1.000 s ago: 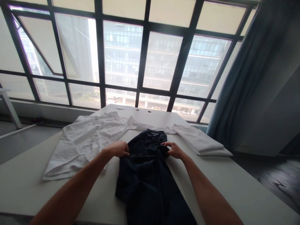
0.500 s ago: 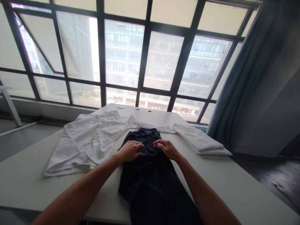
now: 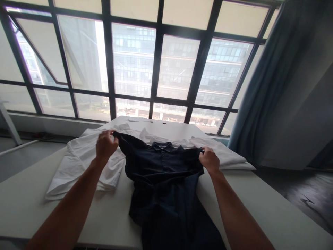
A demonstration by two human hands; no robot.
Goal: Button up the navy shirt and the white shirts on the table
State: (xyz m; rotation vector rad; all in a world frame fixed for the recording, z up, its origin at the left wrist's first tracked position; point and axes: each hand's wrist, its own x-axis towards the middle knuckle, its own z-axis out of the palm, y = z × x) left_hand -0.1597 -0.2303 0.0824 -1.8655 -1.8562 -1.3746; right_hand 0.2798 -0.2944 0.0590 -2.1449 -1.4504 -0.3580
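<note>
Dark shirt (image 3: 163,198) — sleeves drawn out

Changed: hands were over its chest; now the left hand (image 3: 106,146) and right hand (image 3: 209,159) each pinch 1 sleeve (image 3: 131,141), so the top spreads wider. Count: 1 dark shirt on 1 table (image 3: 270,208); white cloth — 1 rumpled pile (image 3: 80,166), 1 folded pile (image 3: 221,152).

Open passage over table (image 3: 270,205), right of dark shirt (image 3: 162,184); white garment (image 3: 78,156) obstructs left, folded cloth (image 3: 227,155) ahead right.

Left hand (image 3: 107,145) gripped one sleeve of the dark shirt (image 3: 162,184) | right hand (image 3: 209,159) gripped the other | rumpled white garment (image 3: 80,158) lay left, folded white cloth (image 3: 225,152) right, on the white table (image 3: 273,208)
</note>
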